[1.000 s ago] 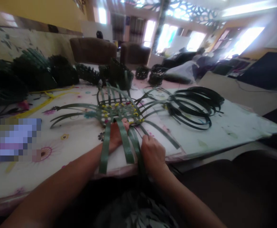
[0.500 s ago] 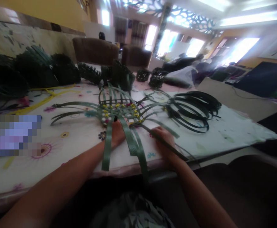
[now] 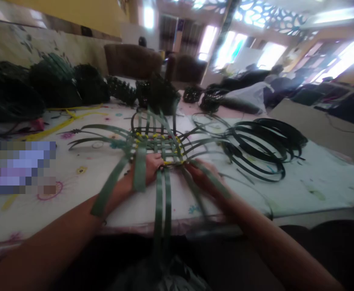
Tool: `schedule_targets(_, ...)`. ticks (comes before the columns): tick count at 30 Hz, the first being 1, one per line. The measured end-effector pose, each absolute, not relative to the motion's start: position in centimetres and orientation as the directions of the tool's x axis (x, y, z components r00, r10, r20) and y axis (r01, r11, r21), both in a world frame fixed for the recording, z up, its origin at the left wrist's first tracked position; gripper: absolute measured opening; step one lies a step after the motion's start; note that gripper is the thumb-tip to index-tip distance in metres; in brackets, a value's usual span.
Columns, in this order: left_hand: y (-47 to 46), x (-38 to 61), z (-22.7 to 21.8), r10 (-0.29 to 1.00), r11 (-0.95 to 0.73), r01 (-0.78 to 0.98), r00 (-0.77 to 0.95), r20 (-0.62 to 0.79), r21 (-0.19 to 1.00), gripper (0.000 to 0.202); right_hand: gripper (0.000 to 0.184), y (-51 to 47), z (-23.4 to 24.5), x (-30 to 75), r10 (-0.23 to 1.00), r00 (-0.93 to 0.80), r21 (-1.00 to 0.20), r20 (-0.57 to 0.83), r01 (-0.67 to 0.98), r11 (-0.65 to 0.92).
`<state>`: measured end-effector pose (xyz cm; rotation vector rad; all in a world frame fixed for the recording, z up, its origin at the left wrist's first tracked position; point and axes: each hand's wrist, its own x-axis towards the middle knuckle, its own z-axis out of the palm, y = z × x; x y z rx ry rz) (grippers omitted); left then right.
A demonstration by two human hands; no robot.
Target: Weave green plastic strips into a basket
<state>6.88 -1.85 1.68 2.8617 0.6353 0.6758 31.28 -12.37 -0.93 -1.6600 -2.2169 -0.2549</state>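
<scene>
A half-woven basket base of flat green strips, with yellow ties near its edges, lies in front of me. Long loose strips fan out from its sides. My left hand is closed around its near edge, fingers curled, with one wide strip hanging over the hand. At the near right corner, my right hand has its fingers pressed together on a green strip; a further strip crosses over the back of the hand and partly hides it. Two strips hang between my wrists past the table edge.
Coils of dark green strip lie on the right. Finished-looking dark woven baskets line the back of the flowered tablecloth. Yellow strip lies to the left, near a blurred-out rectangle. Brown chairs stand behind; seated people are far off.
My right hand has moved left and up to the base's near corner. My left hand shows more on top of the near edge. The loose near strips have spread apart, and the view has shifted.
</scene>
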Motion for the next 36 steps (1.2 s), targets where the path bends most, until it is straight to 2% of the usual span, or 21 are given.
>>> schedule_targets(6, -1.6, 6.4, 2.2, 0.393, -0.917, 0.328, 0.837, 0.380, 0.226, 0.018, 0.019, -12.1, -0.4, 31.7, 0.817, -0.452, 0.154, 0.359, 0.892, 0.426)
schedule_targets(8, -1.5, 6.4, 2.0, 0.402, -0.913, 0.337, 0.836, 0.374, 0.228, 0.020, 0.017, -12.0, 0.1, 31.4, 0.792, -0.473, 0.175, 0.386, 0.880, 0.441)
schedule_targets(12, -1.5, 6.5, 1.6, 0.430, -0.901, 0.368, 0.826, 0.363, 0.230, 0.021, 0.021, -11.6, 0.9, 31.0, 0.751, -0.447, 0.046, 0.485, 0.871, 0.489)
schedule_targets(14, -1.8, 6.7, 1.7, 0.463, -0.885, 0.402, 0.812, 0.356, 0.233, 0.021, 0.020, -11.3, 1.2, 31.1, 0.738, -0.476, -0.005, 0.479, 0.839, 0.544)
schedule_targets(17, -2.3, 7.0, 1.8, 0.529, -0.848, 0.475, 0.781, 0.332, 0.234, 0.021, 0.020, -11.1, 1.6, 31.2, 0.728, -0.541, -0.016, 0.422, 0.798, 0.603)
schedule_targets(22, -2.9, 7.5, 1.7, 0.586, -0.810, 0.544, 0.744, 0.321, 0.217, 0.017, 0.027, -11.3, 1.6, 31.1, 0.770, -0.530, -0.010, 0.356, 0.821, 0.570)
schedule_targets(26, -3.0, 7.4, 1.5, 0.574, -0.817, 0.555, 0.753, 0.322, 0.159, 0.016, 0.028, -11.2, 1.4, 30.8, 0.791, -0.518, 0.056, 0.324, 0.846, 0.531)
schedule_targets(31, -3.2, 6.5, 1.1, 0.511, -0.858, 0.488, 0.785, 0.351, 0.157, 0.019, 0.026, -11.2, 1.2, 30.7, 0.796, -0.506, 0.062, 0.331, 0.854, 0.517)
schedule_targets(36, -3.9, 5.2, 1.2, 0.487, -0.872, 0.418, 0.790, 0.373, 0.254, 0.040, 0.025, -11.3, 1.2, 30.7, 0.798, -0.468, -0.068, 0.380, 0.846, 0.529)
